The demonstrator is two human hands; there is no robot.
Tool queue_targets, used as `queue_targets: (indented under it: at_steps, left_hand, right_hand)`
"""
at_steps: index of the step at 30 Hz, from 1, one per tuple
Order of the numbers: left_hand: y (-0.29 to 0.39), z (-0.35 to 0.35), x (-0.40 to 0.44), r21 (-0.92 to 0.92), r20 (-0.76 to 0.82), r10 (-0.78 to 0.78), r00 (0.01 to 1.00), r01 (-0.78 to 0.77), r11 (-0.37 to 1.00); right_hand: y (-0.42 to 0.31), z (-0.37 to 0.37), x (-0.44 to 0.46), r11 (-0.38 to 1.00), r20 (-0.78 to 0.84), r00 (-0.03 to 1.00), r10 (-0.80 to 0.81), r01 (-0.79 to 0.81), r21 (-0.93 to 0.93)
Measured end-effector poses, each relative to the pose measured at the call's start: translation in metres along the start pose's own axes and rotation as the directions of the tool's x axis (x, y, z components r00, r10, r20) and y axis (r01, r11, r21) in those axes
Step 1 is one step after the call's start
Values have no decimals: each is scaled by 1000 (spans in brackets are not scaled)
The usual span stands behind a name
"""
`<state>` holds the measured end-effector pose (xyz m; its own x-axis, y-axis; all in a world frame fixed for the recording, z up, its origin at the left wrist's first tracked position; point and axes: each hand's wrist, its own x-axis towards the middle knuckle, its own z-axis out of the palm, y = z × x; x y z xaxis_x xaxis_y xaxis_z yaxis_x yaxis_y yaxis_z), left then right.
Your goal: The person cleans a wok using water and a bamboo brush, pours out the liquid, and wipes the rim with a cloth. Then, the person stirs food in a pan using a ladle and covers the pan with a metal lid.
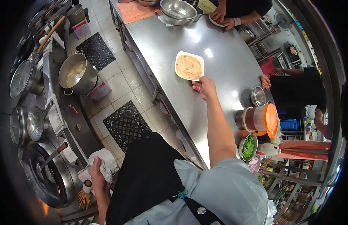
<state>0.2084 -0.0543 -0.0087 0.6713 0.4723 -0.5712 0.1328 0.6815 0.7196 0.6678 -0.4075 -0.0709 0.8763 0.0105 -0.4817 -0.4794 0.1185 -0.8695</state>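
My right hand [204, 89] reaches over the steel table, thumb and fingers closed on the near corner of a square white bowl [177, 68]. The bowl is filled with a pale yellow food [188, 67] with brownish bits. My left hand [100, 177] is by the stove, closed around a folded white cloth [106, 161], thumb on top. Just beside it is a bamboo wok brush [85, 197]. A blackened wok [42, 176] sits on the burner left of that hand, flame under it and a wooden-handled utensil [56, 153] inside.
A large stockpot [78, 73] stands across the aisle beside rubber mats [127, 122]. On the table are a metal colander [177, 11], an orange-lidded container [262, 117] and a bowl of chopped greens [248, 147]. A co-worker's hands [223, 18] work at the far end.
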Motion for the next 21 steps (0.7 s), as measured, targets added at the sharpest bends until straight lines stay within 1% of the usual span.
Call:
queue_targets:
  at_steps: [3, 5, 6, 9, 10, 14, 17, 18, 19, 21]
  left_hand:
    - [-7, 3, -10, -46, -37, -13, 999, 12, 999]
    - [-10, 5, -18, -69, -36, -25, 999, 22, 997]
    - [-10, 4, -22, -78, -34, -32, 999, 29, 997]
    - [-20, -4, -34, -143, -130, -48, 990, 30, 989]
    - [-23, -15, -36, -159, -102, -49, 994, 32, 987]
    - [-31, -30, -63, -60, -168, 22, 986, -32, 998]
    - [-45, -61, -89, 41, -145, 25, 989, -19, 999]
    - [-49, -66, -98, 61, -129, 22, 991, -14, 998]
    - [-53, -72, -108, 105, -129, 21, 991, -8, 994]
    - [-60, -83, -123, 197, -121, 18, 993, 6, 980]
  right_hand:
    - [-3, 10, -6, 1000, -2, 1000, -18, 18, -16]
    - [-1, 20, -16, 999, 0, 999, -33, 33, -16]
    - [1, 25, -22, 999, 23, 999, -40, 41, -10]
    - [8, 46, -47, 998, 94, 994, -57, 56, 20]
    - [12, 55, -57, 998, 126, 990, -57, 54, 32]
    - [39, 100, -103, 997, 218, 975, -42, 28, 70]
    - [81, 126, -133, 988, 310, 950, 43, -86, 127]
    - [97, 132, -142, 982, 307, 946, 108, -149, 114]
    - [117, 138, -149, 977, 342, 932, 123, -175, 124]
    - [158, 141, -163, 965, 351, 920, 172, -230, 130]
